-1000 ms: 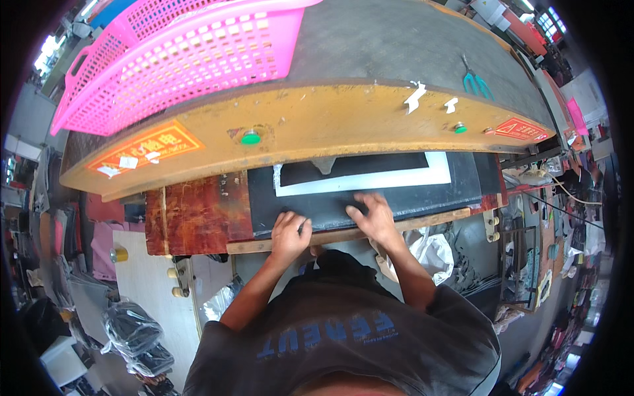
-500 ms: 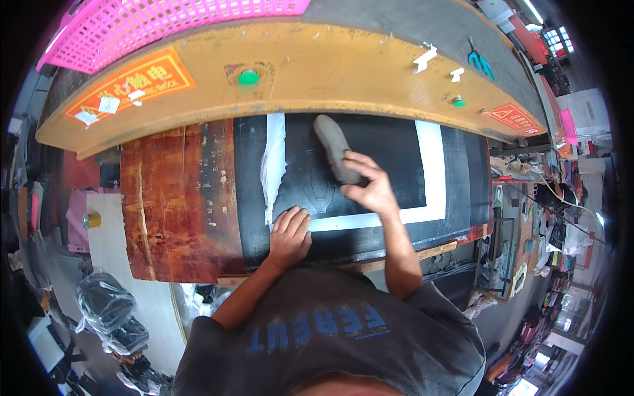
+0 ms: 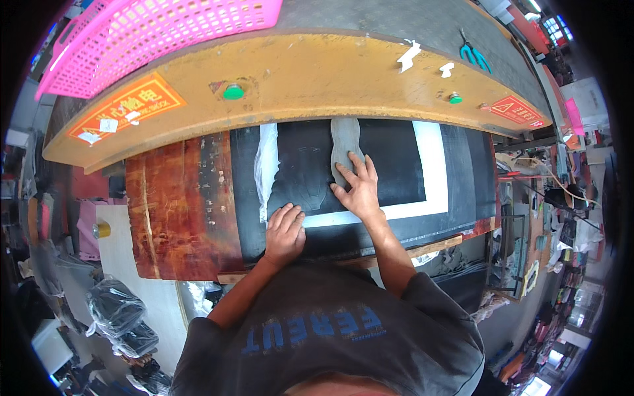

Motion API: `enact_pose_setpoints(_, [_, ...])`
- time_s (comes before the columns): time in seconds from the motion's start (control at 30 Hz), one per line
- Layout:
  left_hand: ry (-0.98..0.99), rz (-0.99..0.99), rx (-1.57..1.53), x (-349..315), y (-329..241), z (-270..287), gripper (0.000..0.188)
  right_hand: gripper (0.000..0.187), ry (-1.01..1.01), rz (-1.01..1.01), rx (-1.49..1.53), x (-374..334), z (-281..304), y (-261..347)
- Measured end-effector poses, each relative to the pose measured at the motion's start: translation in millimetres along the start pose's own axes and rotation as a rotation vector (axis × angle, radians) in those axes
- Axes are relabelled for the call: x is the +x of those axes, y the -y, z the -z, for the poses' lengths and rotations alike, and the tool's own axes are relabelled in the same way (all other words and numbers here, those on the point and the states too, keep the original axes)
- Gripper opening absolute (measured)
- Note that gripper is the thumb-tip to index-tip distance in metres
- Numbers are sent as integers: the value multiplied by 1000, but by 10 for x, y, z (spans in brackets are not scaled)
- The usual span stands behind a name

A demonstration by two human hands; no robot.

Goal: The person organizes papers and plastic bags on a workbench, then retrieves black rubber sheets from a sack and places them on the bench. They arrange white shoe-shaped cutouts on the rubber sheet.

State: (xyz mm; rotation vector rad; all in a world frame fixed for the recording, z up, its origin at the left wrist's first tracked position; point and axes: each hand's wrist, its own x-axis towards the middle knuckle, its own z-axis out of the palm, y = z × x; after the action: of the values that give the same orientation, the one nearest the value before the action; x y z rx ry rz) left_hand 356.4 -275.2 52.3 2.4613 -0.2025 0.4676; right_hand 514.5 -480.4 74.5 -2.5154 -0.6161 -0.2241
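A grey piece shaped like a shoe sole lies lengthwise on a black sheet. Its far end reaches the edge of the yellow machine beam. My right hand touches its near end, fingers spread over it and thumb apart. To the left of this piece, a sole-shaped outline shows in the black sheet. My left hand lies flat with nothing in it, fingertips near the lower left corner of the white border around the black sheet.
The yellow beam, with green buttons, spans the far side above the work surface. A pink basket and blue-handled cutters lie on top of it. A worn reddish-brown board is at left; plastic-wrapped items sit below left.
The grey sole-shaped piece has turned from slanting to nearly straight and now lies slightly farther right. My right hand has loosened from a grip to spread fingers. The left hand stays flat.
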Motion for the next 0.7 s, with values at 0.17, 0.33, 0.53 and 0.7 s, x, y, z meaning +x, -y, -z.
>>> enact_pose_setpoints(0.17, [-18,-5,10,516,60,-77,32,50,-71,-165,327,218,260,-595])
enact_pose_setpoints(0.33, [228,135,-242,866,-5,-394,23,57,-665,-411,670,939,860,-1170])
enact_pose_setpoints(0.53, [83,155,-33,1303,77,-697,17,59,-654,-263,283,1324,1162,-1486])
enact_pose_setpoints(0.7, [6,200,10,1692,185,-742,16,33,-240,-184,325,811,714,-1498])
